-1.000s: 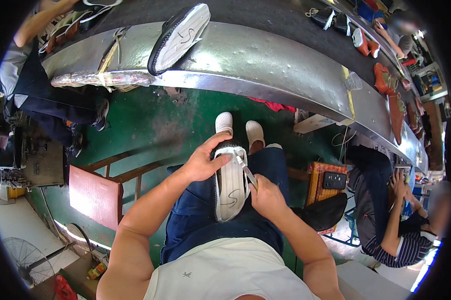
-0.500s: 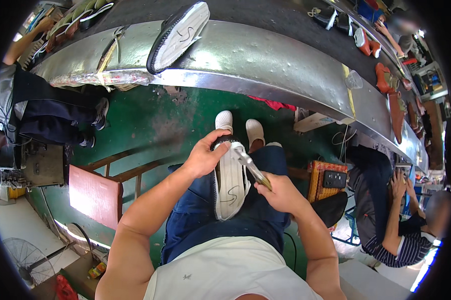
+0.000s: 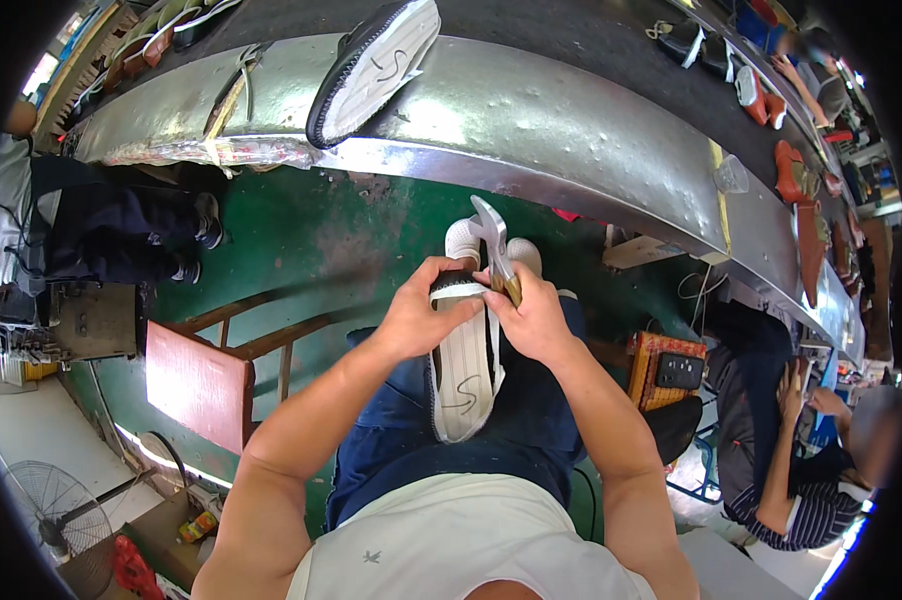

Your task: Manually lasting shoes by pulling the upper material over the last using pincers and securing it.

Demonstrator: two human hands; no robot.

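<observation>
A shoe [image 3: 463, 365] lies sole up over my lap, its pale sole marked with a dark scrawl and its rim edged in black. My left hand [image 3: 413, 312] grips its far end from the left, thumb on the sole. On the other side, my right hand [image 3: 537, 318] is closed round the wooden handle of a hammer [image 3: 491, 235], whose metal head points up and away. The right thumb also presses a white strip [image 3: 461, 291] across the far end of the sole, close to the left thumb. Fingers beneath the shoe are hidden.
Ahead runs a metal-edged bench [image 3: 561, 110] carrying a similar upturned shoe [image 3: 376, 75]. A wooden stool [image 3: 199, 385] stands left, and a phone [image 3: 680, 371] lies on a woven seat at right. Co-workers sit or stand on both sides. A fan [image 3: 56, 520] is lower left.
My right hand has moved up and left to the shoe's far end, its thumb now on the white strip. The hammer head has swung off the sole and points away. The left hand still grips the shoe.
</observation>
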